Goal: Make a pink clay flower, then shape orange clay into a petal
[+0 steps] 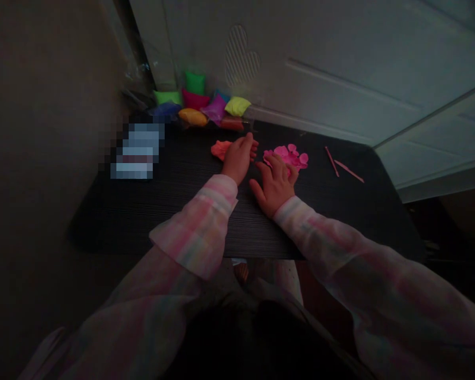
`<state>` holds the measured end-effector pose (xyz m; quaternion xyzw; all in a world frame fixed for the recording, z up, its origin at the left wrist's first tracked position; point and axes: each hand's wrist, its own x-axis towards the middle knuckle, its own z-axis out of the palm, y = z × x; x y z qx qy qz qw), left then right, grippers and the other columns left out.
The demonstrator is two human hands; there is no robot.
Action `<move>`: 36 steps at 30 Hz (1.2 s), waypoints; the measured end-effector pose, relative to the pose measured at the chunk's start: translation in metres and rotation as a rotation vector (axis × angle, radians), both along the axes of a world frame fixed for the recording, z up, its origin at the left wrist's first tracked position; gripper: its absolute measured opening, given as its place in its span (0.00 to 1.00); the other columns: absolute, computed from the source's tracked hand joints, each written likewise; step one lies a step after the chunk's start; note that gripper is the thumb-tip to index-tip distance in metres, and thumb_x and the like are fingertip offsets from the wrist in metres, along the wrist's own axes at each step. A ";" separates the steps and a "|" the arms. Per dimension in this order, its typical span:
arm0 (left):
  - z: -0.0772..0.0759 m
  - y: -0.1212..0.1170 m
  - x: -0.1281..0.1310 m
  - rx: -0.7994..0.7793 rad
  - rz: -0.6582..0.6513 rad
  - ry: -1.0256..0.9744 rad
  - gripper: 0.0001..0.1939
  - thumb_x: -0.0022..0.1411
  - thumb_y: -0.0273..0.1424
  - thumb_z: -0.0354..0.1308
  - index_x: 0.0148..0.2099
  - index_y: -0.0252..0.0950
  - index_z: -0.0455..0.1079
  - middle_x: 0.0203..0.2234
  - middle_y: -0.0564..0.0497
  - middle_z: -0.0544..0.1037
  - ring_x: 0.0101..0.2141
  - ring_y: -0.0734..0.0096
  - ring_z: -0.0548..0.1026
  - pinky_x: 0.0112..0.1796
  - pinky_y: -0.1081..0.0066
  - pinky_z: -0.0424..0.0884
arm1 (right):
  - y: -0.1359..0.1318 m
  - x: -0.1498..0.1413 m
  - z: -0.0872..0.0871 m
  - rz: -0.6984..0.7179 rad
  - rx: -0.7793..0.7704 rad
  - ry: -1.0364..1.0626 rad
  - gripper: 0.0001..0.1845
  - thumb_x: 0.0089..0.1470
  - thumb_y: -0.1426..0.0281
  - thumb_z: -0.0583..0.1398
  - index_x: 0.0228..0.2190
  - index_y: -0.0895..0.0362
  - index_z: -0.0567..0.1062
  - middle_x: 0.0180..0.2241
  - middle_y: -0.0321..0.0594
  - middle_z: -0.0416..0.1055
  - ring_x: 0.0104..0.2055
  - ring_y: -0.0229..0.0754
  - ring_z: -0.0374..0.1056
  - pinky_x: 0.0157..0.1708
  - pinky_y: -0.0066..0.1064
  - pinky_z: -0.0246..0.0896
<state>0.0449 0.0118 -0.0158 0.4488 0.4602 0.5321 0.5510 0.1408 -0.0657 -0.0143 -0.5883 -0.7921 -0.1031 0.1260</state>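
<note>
My left hand (239,158) is over the table beside a lump of orange modelling clay (219,150), which it partly covers. It is turned on its side with the thumb on top and the fingers loosely bent, and I see nothing held in it. To its right, my right hand (275,184) is open, palm down, fingers apart. Its fingertips reach the near edge of a cluster of flat, round pink clay pieces (288,155). Whether they press on the pieces or only hover, I cannot tell.
The dark table (182,211) stands against a pale panel (320,47) with a heart relief. Colourful clay packets, one a yellow packet (238,106), lie along the back left. Two thin pink tools (349,171) are at right; a blurred-out pale object (136,153) is at left.
</note>
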 end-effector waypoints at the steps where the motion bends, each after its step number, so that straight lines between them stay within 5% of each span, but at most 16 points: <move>1: 0.000 0.000 0.000 -0.001 -0.001 -0.005 0.16 0.57 0.37 0.42 0.26 0.31 0.63 0.21 0.54 0.66 0.21 0.83 0.65 0.23 0.81 0.61 | -0.001 0.000 0.000 -0.003 0.015 0.001 0.24 0.51 0.58 0.44 0.45 0.59 0.59 0.51 0.49 0.50 0.55 0.50 0.41 0.48 0.46 0.31; 9: -0.003 0.001 -0.001 0.033 0.020 -0.013 0.18 0.56 0.40 0.42 0.25 0.32 0.63 0.21 0.53 0.67 0.22 0.82 0.66 0.25 0.79 0.62 | 0.000 -0.007 0.001 0.160 -0.014 -0.088 0.22 0.52 0.61 0.43 0.45 0.58 0.59 0.52 0.45 0.52 0.55 0.47 0.41 0.50 0.45 0.27; 27: -0.004 0.002 -0.001 0.027 0.018 -0.010 0.19 0.55 0.42 0.42 0.26 0.32 0.63 0.21 0.53 0.67 0.20 0.82 0.65 0.21 0.80 0.61 | -0.002 -0.002 -0.002 -0.023 0.026 -0.037 0.25 0.50 0.55 0.43 0.44 0.57 0.62 0.51 0.47 0.52 0.55 0.48 0.41 0.49 0.45 0.28; 36: -0.007 0.005 -0.002 0.026 0.005 -0.068 0.15 0.55 0.37 0.44 0.26 0.32 0.63 0.20 0.53 0.66 0.19 0.81 0.65 0.20 0.79 0.61 | -0.001 0.021 0.013 -0.145 0.218 0.286 0.19 0.52 0.61 0.43 0.42 0.56 0.62 0.46 0.45 0.57 0.49 0.44 0.51 0.44 0.40 0.42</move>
